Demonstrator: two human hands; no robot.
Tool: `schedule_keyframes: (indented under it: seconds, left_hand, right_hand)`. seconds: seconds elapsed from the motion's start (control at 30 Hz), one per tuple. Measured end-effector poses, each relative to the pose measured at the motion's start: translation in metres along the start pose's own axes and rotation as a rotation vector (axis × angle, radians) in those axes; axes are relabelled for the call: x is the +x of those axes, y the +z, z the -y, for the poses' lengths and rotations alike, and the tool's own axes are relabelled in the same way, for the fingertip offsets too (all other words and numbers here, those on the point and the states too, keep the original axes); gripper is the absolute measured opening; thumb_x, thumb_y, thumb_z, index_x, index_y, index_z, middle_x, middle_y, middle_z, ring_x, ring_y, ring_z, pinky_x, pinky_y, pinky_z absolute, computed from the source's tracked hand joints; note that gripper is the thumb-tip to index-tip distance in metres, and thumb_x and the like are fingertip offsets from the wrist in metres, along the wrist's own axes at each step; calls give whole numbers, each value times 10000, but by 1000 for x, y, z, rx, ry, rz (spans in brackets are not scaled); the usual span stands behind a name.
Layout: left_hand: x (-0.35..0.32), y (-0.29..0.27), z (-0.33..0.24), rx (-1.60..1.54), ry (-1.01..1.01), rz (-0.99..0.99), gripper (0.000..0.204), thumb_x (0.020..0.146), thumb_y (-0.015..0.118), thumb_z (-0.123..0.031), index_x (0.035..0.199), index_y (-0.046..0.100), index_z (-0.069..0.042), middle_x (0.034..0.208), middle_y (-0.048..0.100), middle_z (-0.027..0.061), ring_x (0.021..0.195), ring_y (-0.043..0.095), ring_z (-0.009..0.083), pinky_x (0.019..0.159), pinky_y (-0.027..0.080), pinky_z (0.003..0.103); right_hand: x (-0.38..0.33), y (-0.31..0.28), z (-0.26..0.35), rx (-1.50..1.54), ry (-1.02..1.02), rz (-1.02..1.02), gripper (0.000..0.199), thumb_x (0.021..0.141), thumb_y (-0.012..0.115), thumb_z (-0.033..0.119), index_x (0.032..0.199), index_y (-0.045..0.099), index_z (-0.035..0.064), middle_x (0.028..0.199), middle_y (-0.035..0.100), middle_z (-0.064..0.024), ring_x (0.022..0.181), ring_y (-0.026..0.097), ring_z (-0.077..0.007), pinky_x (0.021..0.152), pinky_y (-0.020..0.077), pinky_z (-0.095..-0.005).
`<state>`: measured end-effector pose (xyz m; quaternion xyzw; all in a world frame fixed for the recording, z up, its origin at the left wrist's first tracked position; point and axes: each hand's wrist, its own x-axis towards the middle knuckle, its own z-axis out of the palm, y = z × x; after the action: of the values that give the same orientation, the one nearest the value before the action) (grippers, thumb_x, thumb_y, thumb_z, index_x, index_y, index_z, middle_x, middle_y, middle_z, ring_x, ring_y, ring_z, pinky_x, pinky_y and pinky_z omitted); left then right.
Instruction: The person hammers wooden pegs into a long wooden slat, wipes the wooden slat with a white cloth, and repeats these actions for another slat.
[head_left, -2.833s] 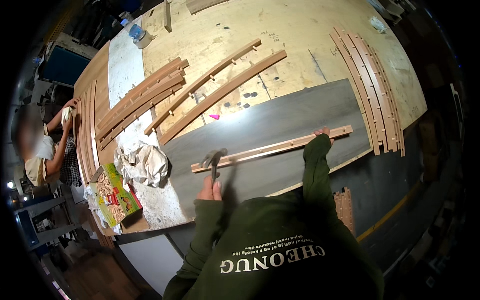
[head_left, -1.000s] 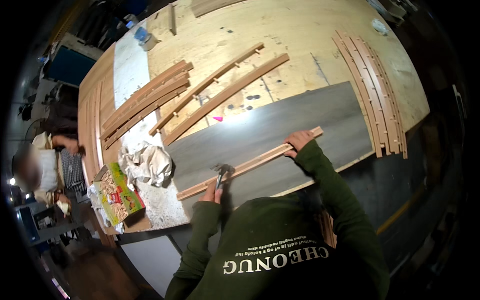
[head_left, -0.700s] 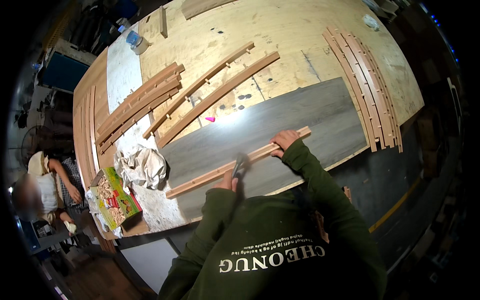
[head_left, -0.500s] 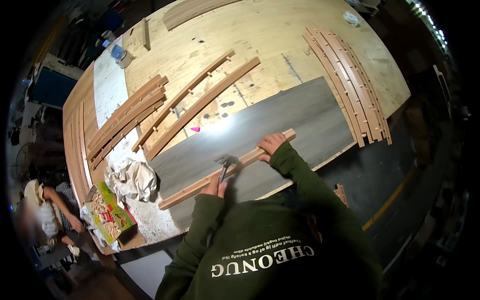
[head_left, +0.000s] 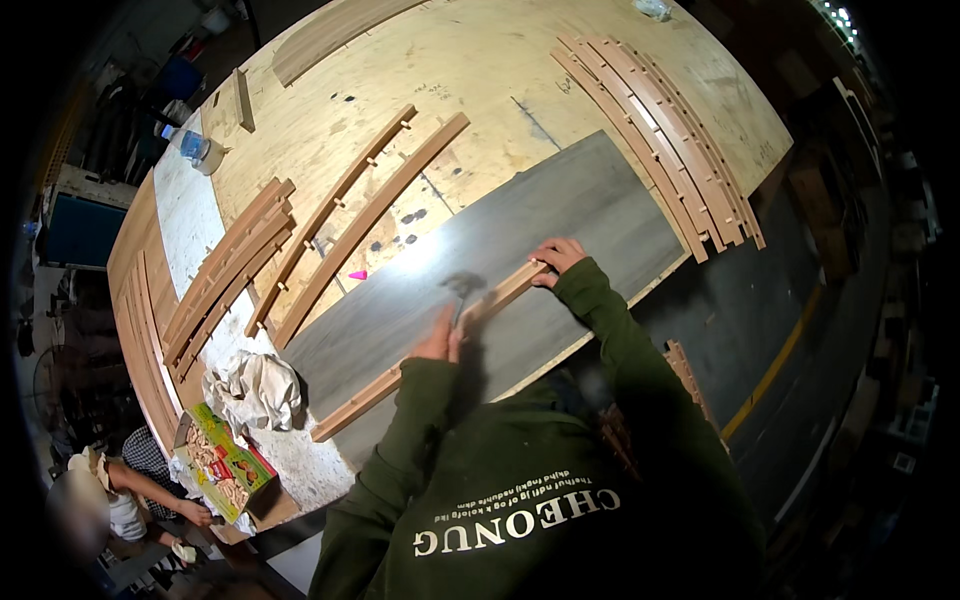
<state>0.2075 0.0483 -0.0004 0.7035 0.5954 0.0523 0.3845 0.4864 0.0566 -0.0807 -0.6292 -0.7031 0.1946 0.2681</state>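
A straight pale wooden rail [head_left: 362, 404] lies slantwise over a grey board [head_left: 610, 190] in front of me. My left hand [head_left: 436, 338] is closed on a hammer [head_left: 460, 290], whose head is smeared by motion above the rail. At the rail's far right end, my right hand [head_left: 561, 256] grips the wood with thumb and fingers. A small light spot, perhaps a dowel, shows by those fingers; I cannot make it out. To the left, an open green-and-yellow box [head_left: 247, 464] holds many small wooden dowels.
Curved wooden rails with dowels [head_left: 372, 230] lie left of the board; more curved rails [head_left: 672, 145] lie to its right. A crumpled cloth [head_left: 252, 390], a pink piece [head_left: 358, 275] and a jar [head_left: 207, 156] are on the table. Another person's arm [head_left: 160, 492] is at lower left.
My right hand has shifted to the rail's right end, which earlier stuck out past it. The hammer has moved and is now blurred. The whole view has turned slightly.
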Motion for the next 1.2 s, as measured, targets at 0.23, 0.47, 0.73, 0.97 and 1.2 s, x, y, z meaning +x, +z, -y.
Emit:
schedule_keyframes:
  seconds: [0.23,0.47,0.73,0.97,1.2]
  left_hand:
    - [-12,-23,-15,-307,25,-120,410,887,444,-307,1291,392,-259,684,586,186,631,578,383,578,443,445]
    - [6,18,17,-73,128,14,427,884,434,-257,1303,353,-262,815,606,218,781,585,403,668,454,458]
    - [41,20,-56,-219,253,-46,435,880,429,-248,1307,344,-249,904,579,250,875,548,431,751,440,465]
    - [37,37,1,-359,461,-156,397,869,458,-217,1256,454,-127,641,555,56,546,516,143,524,432,299]
    - [-12,23,70,-882,-42,-426,437,898,457,-192,1294,354,-38,600,415,-28,487,356,52,431,297,206]
  right_hand:
    - [-4,2,-6,6,-10,-9,387,616,738,202,971,607,125,992,532,-58,928,483,-269,789,437,-359]
    - [-4,2,-12,-26,-75,7,401,598,746,201,960,597,115,992,532,-69,940,478,-286,812,418,-370]
    - [-5,7,-3,153,113,-78,607,538,805,189,1057,501,106,1013,550,-99,964,493,-324,830,420,-399]
    - [3,7,-6,-162,107,269,687,572,764,387,1147,490,128,1130,528,-87,1071,468,-322,877,396,-444]
    - [-3,61,93,-274,-219,247,632,614,678,499,1123,515,160,1288,416,-45,1249,305,-239,1001,190,-541]
